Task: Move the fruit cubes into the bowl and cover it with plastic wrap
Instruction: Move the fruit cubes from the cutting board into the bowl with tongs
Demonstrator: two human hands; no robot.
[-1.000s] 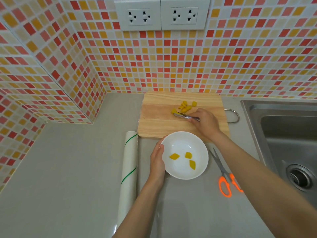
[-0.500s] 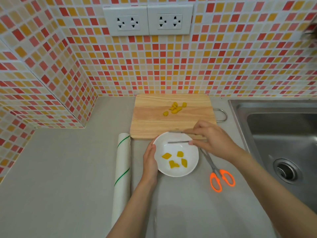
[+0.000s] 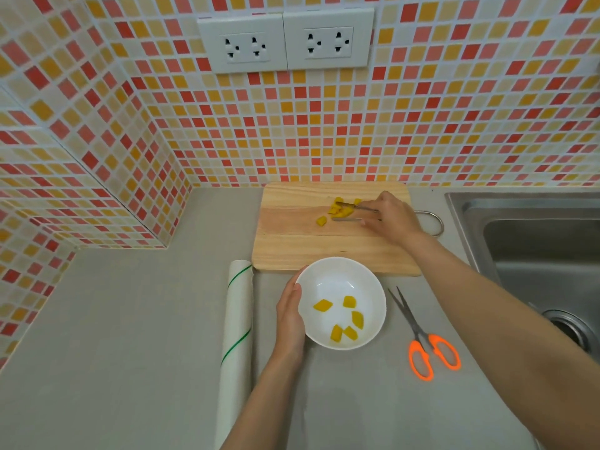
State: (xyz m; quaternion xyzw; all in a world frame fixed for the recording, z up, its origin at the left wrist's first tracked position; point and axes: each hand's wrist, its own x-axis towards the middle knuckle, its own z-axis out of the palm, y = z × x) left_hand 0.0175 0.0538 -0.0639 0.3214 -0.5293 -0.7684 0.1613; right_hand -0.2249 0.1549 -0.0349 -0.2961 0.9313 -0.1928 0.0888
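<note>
A white bowl [image 3: 328, 277] sits on the grey counter in front of the wooden cutting board [image 3: 292, 251]. Several yellow fruit cubes [image 3: 349, 319] lie inside it. My left hand [image 3: 290, 316] cups the bowl's left rim. More yellow cubes [image 3: 336, 207] lie in a small pile at the back of the board, with one cube [image 3: 321, 220] apart on the left. My right hand [image 3: 391, 217] holds metal tongs [image 3: 355, 212] with their tips spread at that pile. A roll of plastic wrap [image 3: 235, 336] lies to the left of the bowl.
Orange-handled scissors [image 3: 422, 339] lie to the right of the bowl. A steel sink [image 3: 535, 241] fills the right side. Tiled walls meet in a corner at the back left, with two sockets [image 3: 285, 42] above the board.
My right hand went from the board to the bowl, dropped fruit there, and has returned with the tongs to the pile on the board. The bowl now holds more cubes.
</note>
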